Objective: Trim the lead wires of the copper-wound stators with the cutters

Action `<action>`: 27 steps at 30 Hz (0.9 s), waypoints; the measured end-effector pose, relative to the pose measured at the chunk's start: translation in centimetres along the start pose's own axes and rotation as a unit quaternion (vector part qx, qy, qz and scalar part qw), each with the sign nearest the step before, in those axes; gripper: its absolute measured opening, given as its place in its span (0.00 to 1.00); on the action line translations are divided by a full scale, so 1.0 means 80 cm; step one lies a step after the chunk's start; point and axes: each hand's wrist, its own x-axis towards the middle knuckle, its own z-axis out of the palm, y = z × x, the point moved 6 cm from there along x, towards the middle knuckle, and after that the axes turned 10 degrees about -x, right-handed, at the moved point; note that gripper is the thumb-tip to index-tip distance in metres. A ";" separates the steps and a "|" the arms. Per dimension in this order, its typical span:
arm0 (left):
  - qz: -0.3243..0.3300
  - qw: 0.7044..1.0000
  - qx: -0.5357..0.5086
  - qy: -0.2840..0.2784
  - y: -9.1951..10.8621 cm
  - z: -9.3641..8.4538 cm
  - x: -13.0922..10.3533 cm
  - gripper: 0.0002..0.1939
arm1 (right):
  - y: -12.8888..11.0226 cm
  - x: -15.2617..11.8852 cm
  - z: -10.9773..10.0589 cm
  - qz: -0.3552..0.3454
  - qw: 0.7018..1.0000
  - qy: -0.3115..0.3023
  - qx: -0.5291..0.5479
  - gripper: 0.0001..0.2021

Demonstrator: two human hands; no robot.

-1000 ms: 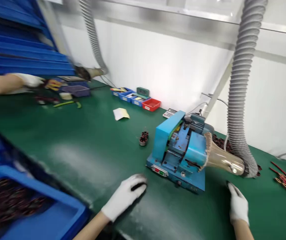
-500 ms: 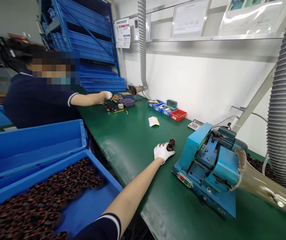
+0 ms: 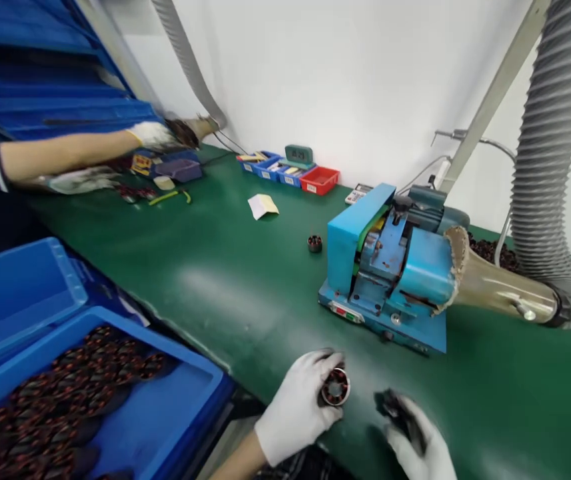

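My left hand (image 3: 302,403), in a white glove, grips a motor stator (image 3: 336,387) by its side near the front edge of the bench. The stator is a small ring with copper-red windings around an open centre, turned up to the camera. To the right, my gloved right hand (image 3: 421,440) holds a small black object (image 3: 396,408), blurred by motion, so its kind cannot be made out. Another stator (image 3: 314,244) stands on the green bench, left of the blue machine (image 3: 390,267). Many more stators (image 3: 90,387) lie in the blue bin (image 3: 185,400) at lower left.
A clear duct (image 3: 510,280) joins the machine to a grey hose (image 3: 545,133). Small blue trays (image 3: 269,168), a red tray (image 3: 319,180) and a folded paper (image 3: 263,205) sit farther back. A co-worker's gloved hands (image 3: 152,135) are at far left.
My left hand has come back toward me with one stator, leaving another standing by the machine. My right hand has come into view with the black object. The view has swung right and down.
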 end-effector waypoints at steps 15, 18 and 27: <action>0.065 0.996 -0.066 -0.014 0.082 0.078 0.032 0.38 | -0.026 0.004 -0.090 0.066 0.937 0.225 0.260 0.09; 0.091 0.992 -0.087 0.011 0.082 0.069 0.031 0.41 | -0.024 0.013 -0.109 0.083 0.919 0.232 0.308 0.12; 0.091 0.979 -0.140 -0.118 0.071 0.070 0.042 0.41 | -0.031 0.022 -0.009 0.053 0.996 0.024 0.069 0.06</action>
